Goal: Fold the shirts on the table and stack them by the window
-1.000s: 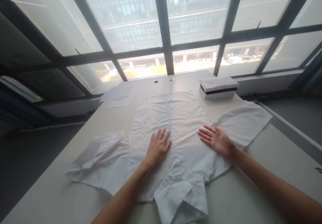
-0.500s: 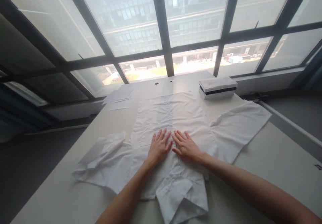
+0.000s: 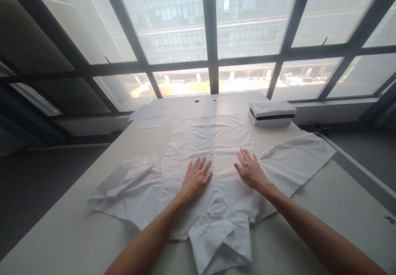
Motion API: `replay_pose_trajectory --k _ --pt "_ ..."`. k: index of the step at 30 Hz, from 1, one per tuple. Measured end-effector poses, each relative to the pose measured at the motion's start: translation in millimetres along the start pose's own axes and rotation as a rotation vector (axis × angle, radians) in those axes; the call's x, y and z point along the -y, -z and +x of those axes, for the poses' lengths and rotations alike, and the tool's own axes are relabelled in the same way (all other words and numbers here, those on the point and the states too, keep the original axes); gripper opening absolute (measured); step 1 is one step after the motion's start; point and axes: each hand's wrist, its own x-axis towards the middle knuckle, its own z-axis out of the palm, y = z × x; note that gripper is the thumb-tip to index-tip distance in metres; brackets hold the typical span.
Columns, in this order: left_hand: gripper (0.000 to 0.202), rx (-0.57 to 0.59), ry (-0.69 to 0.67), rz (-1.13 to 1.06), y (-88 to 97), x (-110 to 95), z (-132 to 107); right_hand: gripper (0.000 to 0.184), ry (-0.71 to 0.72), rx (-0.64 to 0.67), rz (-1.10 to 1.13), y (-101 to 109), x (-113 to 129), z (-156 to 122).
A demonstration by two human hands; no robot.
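A white shirt (image 3: 185, 143) lies spread on the white table, its front placket running up the middle and its collar (image 3: 213, 238) toward me. One sleeve (image 3: 126, 188) stretches left with folds in it; the other sleeve (image 3: 297, 155) reaches out to the right. My left hand (image 3: 196, 177) rests flat on the shirt just left of the placket, fingers spread. Over the right half of the shirt is my right hand (image 3: 250, 168), open, palm down, fingers slightly apart. Wrinkles gather along the placket between the hands. Neither hand grips the cloth.
A stack of folded cloth (image 3: 272, 113), white with one dark layer, sits at the table's back right. Several sheets of paper (image 3: 151, 116) lie at the back left. Large windows stand beyond the table (image 3: 52, 233).
My right hand has slid right, away from the placket, across the shirt's right half. The left hand stays nearly where it was. The camera view has shifted slightly.
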Motion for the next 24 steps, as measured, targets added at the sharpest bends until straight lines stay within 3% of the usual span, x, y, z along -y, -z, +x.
replay_pose_trajectory --k 3,6,8,13,16,19,24 --pt "0.053 0.002 -0.004 0.012 1.7 -0.1 -0.2 0.059 0.178 0.023 0.116 -9.6 52.0 5.0" --pt "0.053 0.008 -0.008 0.019 2.7 0.2 -0.3 0.058 0.286 0.063 0.135 -18.1 66.1 16.1" --pt "0.053 0.009 -0.009 0.017 2.5 0.3 -0.3 0.059 0.244 0.090 0.099 -19.2 47.0 26.4" --pt "0.053 0.007 -0.001 0.010 0.9 0.3 -0.3 0.062 -0.070 0.180 -0.065 -3.3 -43.3 49.4" --pt "0.052 -0.004 0.001 0.014 -0.1 0.3 -0.2 0.061 -0.205 0.105 -0.133 5.8 -64.2 52.7" --pt "0.053 -0.011 -0.003 0.016 -1.1 0.4 -0.2 0.057 -0.136 -0.006 -0.091 2.9 -36.1 46.0" --pt "0.052 -0.031 -0.016 0.034 -1.8 1.6 -0.6 0.058 0.248 0.050 0.110 -17.9 46.9 22.4"
